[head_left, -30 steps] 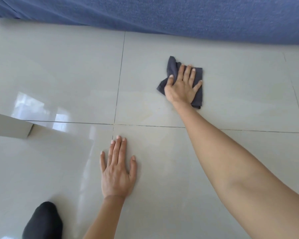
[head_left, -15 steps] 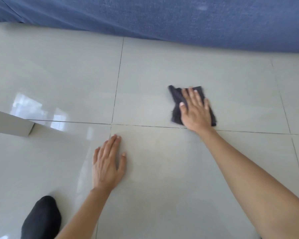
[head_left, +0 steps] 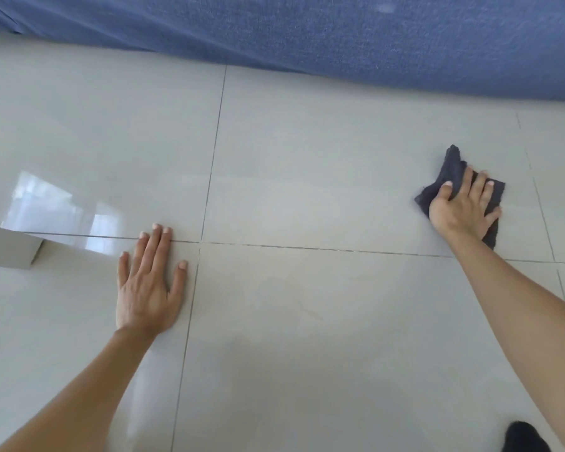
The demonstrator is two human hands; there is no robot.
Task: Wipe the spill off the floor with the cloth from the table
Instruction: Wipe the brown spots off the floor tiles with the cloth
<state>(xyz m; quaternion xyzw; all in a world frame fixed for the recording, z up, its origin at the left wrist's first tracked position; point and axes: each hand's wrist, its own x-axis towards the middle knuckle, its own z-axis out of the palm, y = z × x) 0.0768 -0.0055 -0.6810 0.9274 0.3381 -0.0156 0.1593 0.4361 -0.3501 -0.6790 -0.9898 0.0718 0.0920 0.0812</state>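
A dark grey cloth point(head_left: 450, 171) lies crumpled on the pale glossy floor tiles point(head_left: 307, 164) at the right. My right hand point(head_left: 460, 207) presses flat on top of it, fingers spread and curled into the fabric, covering most of it. My left hand point(head_left: 149, 285) rests palm down on the bare tile at the left, fingers apart, holding nothing. A faint smeary sheen shows on the tile point(head_left: 307, 305) between my hands; no clear puddle is visible.
A blue fabric surface point(head_left: 340, 37) runs along the far edge of the floor. A pale table leg or panel point(head_left: 7, 247) stands at the left. A dark sock-covered foot point(head_left: 524, 438) shows at the bottom right. Grout lines cross between my hands.
My right hand has slid the cloth from the middle of the tile toward me and then out to the right. My left hand shifted a little forward and left.
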